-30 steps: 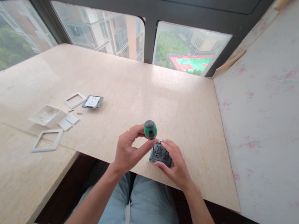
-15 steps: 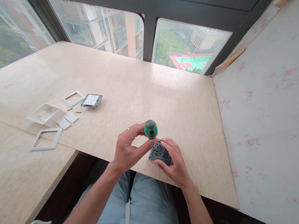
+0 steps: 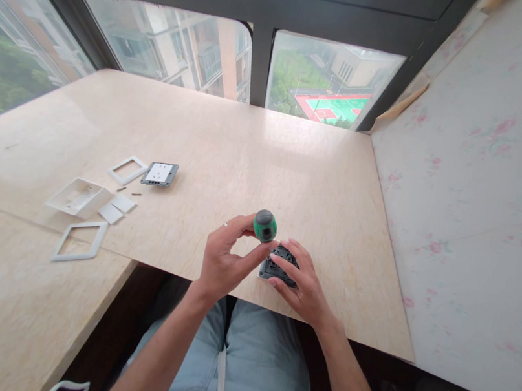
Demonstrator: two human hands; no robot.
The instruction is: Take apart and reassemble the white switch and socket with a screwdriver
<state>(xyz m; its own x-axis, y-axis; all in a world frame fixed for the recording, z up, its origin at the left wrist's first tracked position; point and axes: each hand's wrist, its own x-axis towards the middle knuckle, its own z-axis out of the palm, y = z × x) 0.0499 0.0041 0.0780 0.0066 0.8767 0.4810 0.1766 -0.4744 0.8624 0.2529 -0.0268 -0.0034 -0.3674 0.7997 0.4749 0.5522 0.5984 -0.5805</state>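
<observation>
My left hand [image 3: 227, 256] is closed around a screwdriver [image 3: 265, 226] with a green and black handle, held upright. Its shaft and tip are hidden behind the handle and fingers. Below it, a dark grey wall switch module [image 3: 282, 276] lies on the tabletop near the front edge, its inner parts facing up. My right hand [image 3: 309, 284] grips that module from the right, thumb along the near side and fingers at the far side. One finger reaches across its top and covers part of it.
On the left of the tabletop [image 3: 267, 157] lie a socket module [image 3: 160, 174], two white frames [image 3: 80, 242], a white back box [image 3: 78, 197], two small white plates [image 3: 111, 213] and two small screws [image 3: 136, 194]. A papered wall [image 3: 480, 202] rises on the right, with windows behind.
A finger of my right hand has moved down across the top of the switch module. The left hand and the screwdriver stay nearly in place.
</observation>
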